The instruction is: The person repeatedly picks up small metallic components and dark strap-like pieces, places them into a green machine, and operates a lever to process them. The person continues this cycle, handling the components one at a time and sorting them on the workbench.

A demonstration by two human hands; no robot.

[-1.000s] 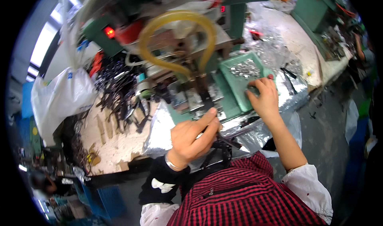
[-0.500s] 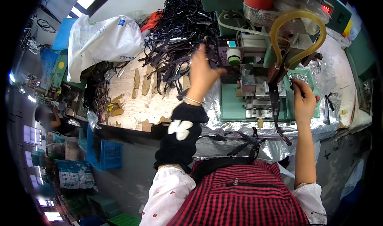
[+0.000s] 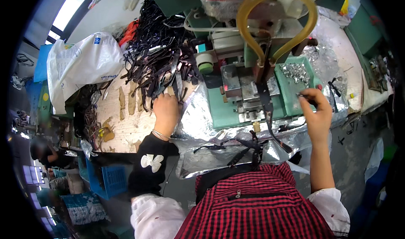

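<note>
My left hand (image 3: 166,112) is at the near edge of a heap of dark strips shaped like eyeglass temples (image 3: 162,57). Its fingers are curled down among them, and whatever is under the fingertips is hidden. My right hand (image 3: 317,112) pinches a small dark metal piece (image 3: 300,95) between thumb and forefinger, beside a green tray of small metal parts (image 3: 295,72). Between my hands, one dark eyeglass temple (image 3: 268,112) hangs from the green bench machine (image 3: 230,117), its curved tip toward me. Nobody's hand touches that temple.
A yellowish hose (image 3: 310,19) loops over the machine. Several dark temples (image 3: 249,150) lie on silvery sheeting by my apron. A white plastic bag (image 3: 84,64) stands at the far left, with a blue crate (image 3: 107,180) below the bench. Another person (image 3: 44,152) is at far left.
My left hand has moved left and toward me, from open above the heap to curled at its near edge. My right hand has drawn away from the tray with the small piece. The view has shifted.
</note>
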